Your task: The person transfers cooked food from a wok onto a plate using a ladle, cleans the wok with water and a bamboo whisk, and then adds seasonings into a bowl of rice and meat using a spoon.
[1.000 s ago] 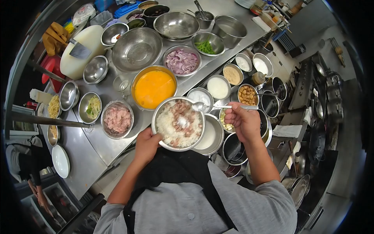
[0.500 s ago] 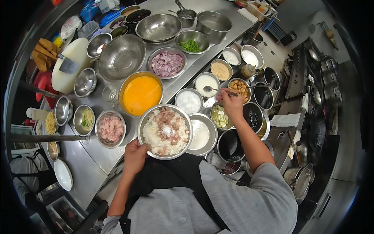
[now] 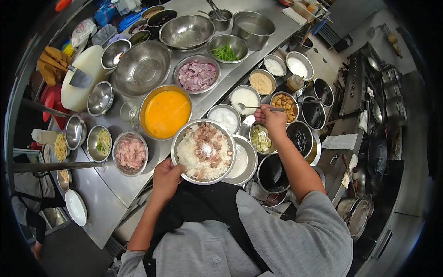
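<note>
Left hand (image 3: 167, 177) is clamped on the near rim of the round steel bowl of white rice and pink meat chunks (image 3: 204, 151), holding it just off the counter edge at 6 o'clock — it now has a little white heap on top. Right hand (image 3: 272, 119) has swung out to 2 o'clock since a second ago, fingers pinched shut on the long metal spoon (image 3: 251, 107), whose tip now sits over the small steel cup of white powder (image 3: 244, 98) — so it looks like another scoop of seasoning is being fetched.
</note>
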The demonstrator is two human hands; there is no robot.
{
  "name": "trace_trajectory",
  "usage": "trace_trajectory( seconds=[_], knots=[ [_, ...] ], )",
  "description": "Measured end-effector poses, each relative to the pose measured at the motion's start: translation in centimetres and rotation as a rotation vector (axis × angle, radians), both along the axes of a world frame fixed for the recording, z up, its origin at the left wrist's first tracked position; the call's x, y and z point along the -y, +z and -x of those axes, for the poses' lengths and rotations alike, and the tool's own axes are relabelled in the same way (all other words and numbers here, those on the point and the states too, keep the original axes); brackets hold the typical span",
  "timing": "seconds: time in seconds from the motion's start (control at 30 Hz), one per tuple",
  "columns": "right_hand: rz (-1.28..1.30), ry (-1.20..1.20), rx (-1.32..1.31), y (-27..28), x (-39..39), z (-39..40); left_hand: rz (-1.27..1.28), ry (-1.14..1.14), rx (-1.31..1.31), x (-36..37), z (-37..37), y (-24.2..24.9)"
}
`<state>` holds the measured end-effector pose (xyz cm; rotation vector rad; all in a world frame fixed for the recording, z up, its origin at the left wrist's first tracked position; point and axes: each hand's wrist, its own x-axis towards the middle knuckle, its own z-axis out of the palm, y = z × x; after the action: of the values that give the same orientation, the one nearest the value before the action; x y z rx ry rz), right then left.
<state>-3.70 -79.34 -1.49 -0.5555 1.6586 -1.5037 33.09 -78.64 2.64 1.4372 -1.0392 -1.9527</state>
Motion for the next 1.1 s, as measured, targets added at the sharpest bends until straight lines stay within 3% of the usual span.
trace_trajectory(
  seconds=[0.07,0.4,0.5,0.57,0.7,0.97,1.1],
  knots=[
    [-0.001,-0.060,0.108,-0.5,-0.1,0.6,0.008,-0.006,0.018,0.2,0.3,-0.2],
    [0.012,-0.084,0.103,0.8,-0.1,1.1,0.011,0.001,-0.056,1.3,2.5,-0.7],
    [-0.016,-0.071,0.056,0.5,0.0,0.7,0.006,0.014,-0.041,1.3,2.7,-1.0],
    [0.035,0.051,-0.172,0.3,-0.2,-0.1,0.005,0.016,-0.036,1.3,2.6,-1.2],
    [0.056,0.124,-0.217,-0.1,-0.3,-1.0,0.007,0.024,-0.025,1.2,2.5,-1.4],
    [0.026,-0.093,0.083,-0.2,0.1,0.7,0.029,0.001,0.003,1.5,2.6,-1.8],
    [0.035,-0.127,0.173,2.6,-0.5,0.7,0.031,-0.028,0.006,2.0,3.1,-2.6]
  ],
)
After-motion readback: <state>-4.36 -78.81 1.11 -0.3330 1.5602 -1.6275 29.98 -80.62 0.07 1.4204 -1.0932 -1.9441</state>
